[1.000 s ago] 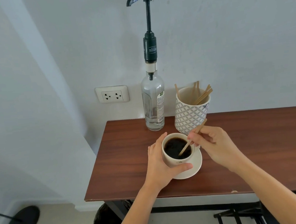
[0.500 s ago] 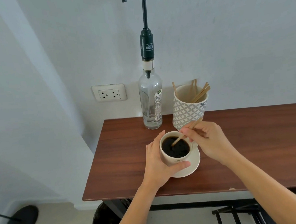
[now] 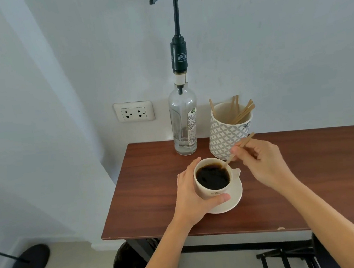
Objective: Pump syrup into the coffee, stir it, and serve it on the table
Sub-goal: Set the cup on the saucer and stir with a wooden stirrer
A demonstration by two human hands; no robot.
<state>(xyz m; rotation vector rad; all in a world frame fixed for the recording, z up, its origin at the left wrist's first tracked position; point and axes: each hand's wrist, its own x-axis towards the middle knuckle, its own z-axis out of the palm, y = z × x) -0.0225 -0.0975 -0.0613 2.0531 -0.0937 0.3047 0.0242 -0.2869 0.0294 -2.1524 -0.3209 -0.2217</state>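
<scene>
Head view — right hand (image 3: pixel 263 164) pinching stirrer (image 3: pixel 239 149), tip seemingly in coffee (image 3: pixel 212 177).

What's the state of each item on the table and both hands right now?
Coffee cup: upright on its saucer, full of black coffee.
Saucer: flat on the table.
Stir stick: tilted, tip in the coffee.
Syrup bottle: upright, nearly empty, pump raised.
Stick holder: upright, holding several sticks.
Left hand: wrapped around the cup.
Right hand: pinching the stir stick.
</scene>
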